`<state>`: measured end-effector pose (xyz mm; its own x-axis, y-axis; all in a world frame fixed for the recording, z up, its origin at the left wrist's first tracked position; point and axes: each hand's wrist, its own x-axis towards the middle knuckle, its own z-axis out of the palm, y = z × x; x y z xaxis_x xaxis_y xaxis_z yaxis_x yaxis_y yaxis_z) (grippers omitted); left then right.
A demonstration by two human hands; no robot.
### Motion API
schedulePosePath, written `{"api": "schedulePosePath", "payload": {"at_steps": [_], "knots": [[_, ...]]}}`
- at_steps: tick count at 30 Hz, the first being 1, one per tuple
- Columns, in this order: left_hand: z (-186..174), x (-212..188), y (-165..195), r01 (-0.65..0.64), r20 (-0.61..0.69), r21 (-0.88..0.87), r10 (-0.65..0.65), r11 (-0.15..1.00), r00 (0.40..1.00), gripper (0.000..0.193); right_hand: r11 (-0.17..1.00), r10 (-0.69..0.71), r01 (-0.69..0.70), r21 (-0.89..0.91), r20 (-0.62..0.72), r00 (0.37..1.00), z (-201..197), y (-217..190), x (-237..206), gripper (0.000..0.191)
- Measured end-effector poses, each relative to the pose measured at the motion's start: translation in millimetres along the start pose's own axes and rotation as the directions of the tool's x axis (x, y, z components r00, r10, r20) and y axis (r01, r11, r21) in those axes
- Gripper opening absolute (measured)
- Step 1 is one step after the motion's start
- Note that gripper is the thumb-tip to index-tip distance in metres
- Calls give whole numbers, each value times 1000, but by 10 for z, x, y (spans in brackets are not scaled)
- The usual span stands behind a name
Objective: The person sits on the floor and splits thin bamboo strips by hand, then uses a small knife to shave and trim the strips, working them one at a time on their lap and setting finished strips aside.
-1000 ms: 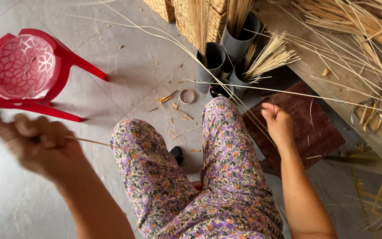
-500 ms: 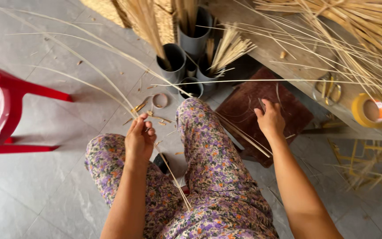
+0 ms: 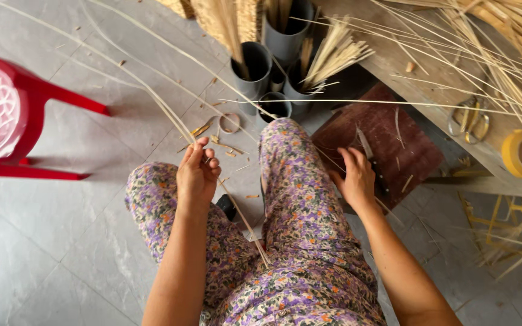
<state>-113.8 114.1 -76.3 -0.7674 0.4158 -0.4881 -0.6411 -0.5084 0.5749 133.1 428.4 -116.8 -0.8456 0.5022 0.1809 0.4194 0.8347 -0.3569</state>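
Glossy red plastic chair [image 3: 13, 121], matt wooden board [image 3: 388, 145], dry straw strips [image 3: 152, 96]

The red chair [image 3: 7, 115] is cut off at the left edge.

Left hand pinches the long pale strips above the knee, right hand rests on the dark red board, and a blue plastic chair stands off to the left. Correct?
Not quite: the head view shows the plastic chair is red, not blue. The left hand, strips, right hand and board are as stated.
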Motion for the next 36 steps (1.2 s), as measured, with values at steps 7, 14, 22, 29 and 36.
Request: {"api": "schedulePosePath", "payload": {"at_steps": [7, 14, 22, 29, 36], "knots": [[-112, -55, -46, -27, -7, -28, 27, 999, 1000, 22, 988, 25, -23, 152, -9, 1000, 360, 57, -134, 36], [-191, -37, -177, -40, 14, -2, 40, 999, 999, 24, 173, 202, -544, 821, 511, 835, -153, -585, 327, 23], [-272, -129, -270, -80, -3, 67, 80, 995, 997, 24, 303, -153, -626, 719, 685, 713, 123, -2097, 302, 18], [-345, -347, -554, -31, -98, 389, 75, 921, 992, 31, 448, -291, -640, 624, 779, 555, 407, -2057, -122, 30], [-305, -615, -573, -66, 85, 338, 39, 939, 996, 41, 411, -277, -616, 672, 735, 618, 274, -2106, 421, 24]]}}
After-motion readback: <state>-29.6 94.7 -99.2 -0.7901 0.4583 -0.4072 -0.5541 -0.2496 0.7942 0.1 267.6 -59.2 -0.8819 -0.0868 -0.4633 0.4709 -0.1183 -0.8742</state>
